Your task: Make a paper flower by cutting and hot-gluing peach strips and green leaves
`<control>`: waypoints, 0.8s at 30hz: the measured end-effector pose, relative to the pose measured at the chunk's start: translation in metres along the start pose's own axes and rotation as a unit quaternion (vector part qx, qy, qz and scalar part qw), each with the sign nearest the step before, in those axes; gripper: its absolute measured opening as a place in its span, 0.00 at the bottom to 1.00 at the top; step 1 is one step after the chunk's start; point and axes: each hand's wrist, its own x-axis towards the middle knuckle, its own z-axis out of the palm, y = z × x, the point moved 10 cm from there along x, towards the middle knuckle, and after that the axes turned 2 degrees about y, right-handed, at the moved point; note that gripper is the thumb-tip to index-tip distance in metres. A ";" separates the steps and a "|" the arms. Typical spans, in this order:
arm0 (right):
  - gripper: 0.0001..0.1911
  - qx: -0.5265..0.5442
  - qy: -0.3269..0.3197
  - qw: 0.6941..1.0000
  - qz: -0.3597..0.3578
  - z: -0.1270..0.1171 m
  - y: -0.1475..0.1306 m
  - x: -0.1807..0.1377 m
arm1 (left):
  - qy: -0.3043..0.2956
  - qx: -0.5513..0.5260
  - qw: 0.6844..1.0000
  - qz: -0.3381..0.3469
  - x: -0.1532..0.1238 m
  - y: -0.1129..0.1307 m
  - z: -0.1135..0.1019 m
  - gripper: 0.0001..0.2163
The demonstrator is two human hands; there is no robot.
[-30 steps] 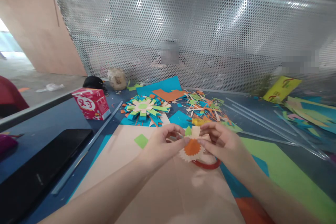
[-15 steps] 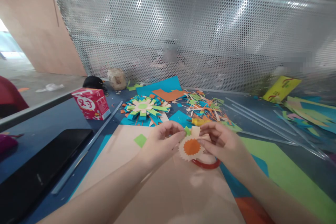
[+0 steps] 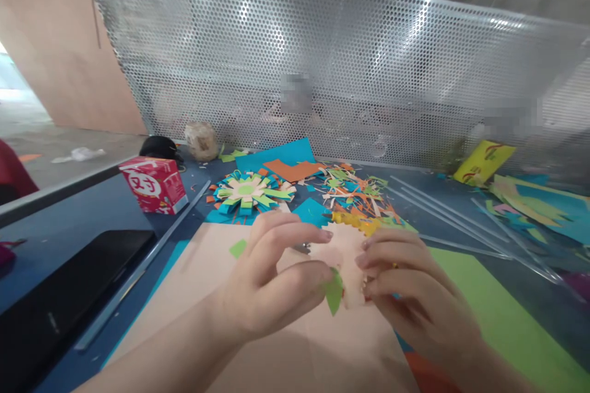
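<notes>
A cream paper flower [image 3: 338, 249] with a zigzag-cut rim is held above the cream sheet [image 3: 184, 295], its plain side up. My right hand [image 3: 410, 282] grips its right edge between thumb and fingers. My left hand [image 3: 276, 276] curls at its left side, the index fingertip at the top rim. By the left thumb tip, a pointed green paper leaf [image 3: 334, 292] hangs over the flower's lower left; whether it is attached cannot be seen. A yellow tool [image 3: 353, 220] with a dark tip lies just behind.
A layered paper flower [image 3: 249, 190] and shredded paper strips [image 3: 354, 187] lie behind the hands. A pink box [image 3: 154, 184] and a black phone-like slab [image 3: 78, 301] are on the left. Clear sticks [image 3: 456, 215] and a green sheet [image 3: 498, 313] lie right. A perforated metal screen [image 3: 322, 61] stands behind.
The cream flower has turned over, hiding its orange centre. The green leaf went from its upper left to its lower left. The red curved band below is now mostly covered.
</notes>
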 end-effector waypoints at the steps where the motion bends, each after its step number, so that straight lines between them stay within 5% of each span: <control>1: 0.15 0.000 0.001 1.000 -0.002 -0.001 -0.001 0.000 | 0.007 0.003 1.000 0.002 0.001 0.001 -0.002 0.11; 24: 0.16 0.035 -0.025 0.998 0.035 0.004 0.004 -0.001 | -0.013 0.013 1.000 -0.005 0.004 0.002 -0.003 0.09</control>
